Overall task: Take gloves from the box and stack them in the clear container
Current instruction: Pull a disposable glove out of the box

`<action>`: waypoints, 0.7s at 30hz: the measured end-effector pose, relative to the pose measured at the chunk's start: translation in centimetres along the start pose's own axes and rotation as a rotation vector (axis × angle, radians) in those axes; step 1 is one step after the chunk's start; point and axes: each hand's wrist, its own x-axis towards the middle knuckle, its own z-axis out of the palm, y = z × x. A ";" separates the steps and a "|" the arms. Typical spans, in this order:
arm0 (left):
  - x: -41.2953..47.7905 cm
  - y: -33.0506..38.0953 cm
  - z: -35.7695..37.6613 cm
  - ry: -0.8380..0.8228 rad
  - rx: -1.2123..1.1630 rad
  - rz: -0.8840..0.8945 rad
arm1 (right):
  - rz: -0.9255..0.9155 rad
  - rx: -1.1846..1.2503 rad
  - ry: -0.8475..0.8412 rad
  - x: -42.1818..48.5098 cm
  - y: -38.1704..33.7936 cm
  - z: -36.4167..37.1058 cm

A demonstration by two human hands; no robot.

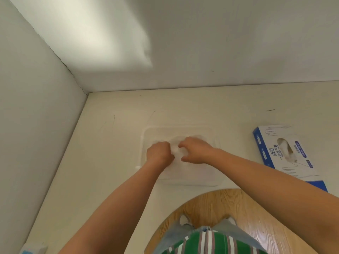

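Note:
A clear plastic container (211, 133) sits on the cream table in the middle of the view. Both my hands are inside it, over thin see-through gloves (176, 150) lying on its floor. My left hand (160, 153) is curled into a fist, pinching the glove material at its right side. My right hand (196, 150) has bent fingers and thumb, pinching the same glove from the other side. The blue and white glove box (286, 154) lies flat to the right, with a glove showing in its oval opening.
White walls close the table at the back and left, meeting in a corner (87, 93). A round wooden stool seat (229, 208) is below me at the table's near edge. A small blue and white object (33, 249) lies at the bottom left.

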 end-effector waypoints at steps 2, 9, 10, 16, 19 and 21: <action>-0.5 1.4 -1.5 0.206 -0.094 -0.026 | -0.079 0.119 0.237 -1.2 0.5 -1.7; -2.5 10.3 -4.5 0.558 -0.452 0.124 | -0.013 0.414 0.684 -5.9 8.0 -5.0; -2.7 12.2 -4.3 0.550 -0.490 0.162 | 0.034 0.410 0.690 -6.8 10.0 -4.8; -2.9 22.3 -0.9 0.271 -0.521 0.325 | 0.389 0.344 0.567 -12.9 20.6 -2.6; -2.6 25.8 1.8 0.114 -0.487 0.367 | 0.480 0.284 0.497 -14.8 23.7 -1.4; -2.5 27.7 3.5 0.027 -0.503 0.362 | 0.486 0.237 0.466 -15.4 25.0 -0.6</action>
